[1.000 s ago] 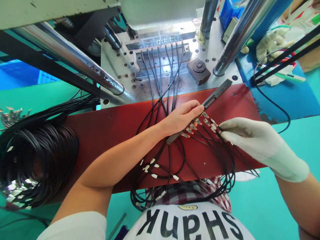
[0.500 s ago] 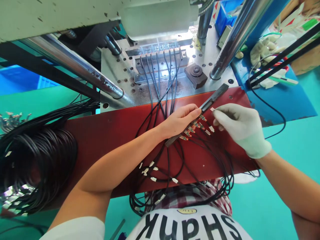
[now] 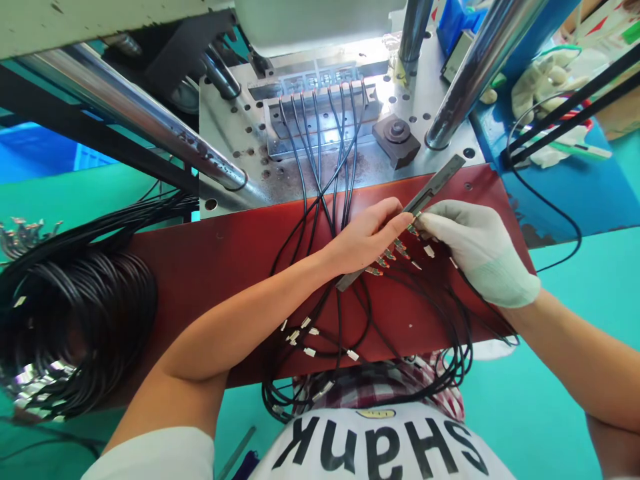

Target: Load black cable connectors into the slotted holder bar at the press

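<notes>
My bare left hand [image 3: 367, 233] is closed around a long grey metal bar [image 3: 443, 177], which slants up to the right over the red board. Several small connector ends [image 3: 387, 255] stick out in a row along the bar's lower side, with black cables below them. My right hand [image 3: 473, 243], in a white glove, pinches a small cable connector [image 3: 419, 217] against the bar, beside my left thumb. The fingertips partly hide this connector. Loose silver plugs [image 3: 310, 352] on black cables lie below my left forearm.
Behind the red board [image 3: 190, 267], a steel press bed [image 3: 235, 133] carries a mould [image 3: 320, 120] with several black cables running out. Metal columns [image 3: 460, 80] and a bolted clamp block [image 3: 397, 139] stand around it. A big coil of black cable [image 3: 100, 320] lies left.
My right hand has moved slightly left, bringing the small connector from just off the bar up against it. The view has shifted a little.
</notes>
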`<action>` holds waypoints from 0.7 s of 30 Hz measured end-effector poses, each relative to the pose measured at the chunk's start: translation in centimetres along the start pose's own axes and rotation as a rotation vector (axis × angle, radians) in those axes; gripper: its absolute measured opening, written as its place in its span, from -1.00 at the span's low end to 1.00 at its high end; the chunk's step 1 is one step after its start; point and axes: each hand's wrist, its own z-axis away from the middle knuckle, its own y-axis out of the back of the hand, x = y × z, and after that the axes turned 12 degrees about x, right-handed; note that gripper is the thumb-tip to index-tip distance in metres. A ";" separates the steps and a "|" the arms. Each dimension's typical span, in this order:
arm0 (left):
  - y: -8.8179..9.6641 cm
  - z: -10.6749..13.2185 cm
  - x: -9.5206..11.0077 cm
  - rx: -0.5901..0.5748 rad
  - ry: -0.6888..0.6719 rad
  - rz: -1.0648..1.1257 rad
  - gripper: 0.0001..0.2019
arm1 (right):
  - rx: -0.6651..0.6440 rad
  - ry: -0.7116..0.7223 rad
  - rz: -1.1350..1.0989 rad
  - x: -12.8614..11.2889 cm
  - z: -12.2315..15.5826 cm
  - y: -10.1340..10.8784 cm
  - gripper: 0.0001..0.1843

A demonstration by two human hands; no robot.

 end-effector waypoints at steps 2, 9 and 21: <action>0.0 0.1 0.1 -0.016 0.012 0.026 -0.60 | -0.079 0.001 -0.012 -0.1 0.0 0.8 -0.64; 0.5 0.6 2.0 -0.136 0.016 0.218 -0.58 | -0.471 -0.137 0.001 0.8 -1.5 3.8 -0.50; 1.1 0.6 1.9 -0.121 0.010 0.265 -0.59 | -0.786 -0.257 0.247 1.2 -2.9 6.9 -0.58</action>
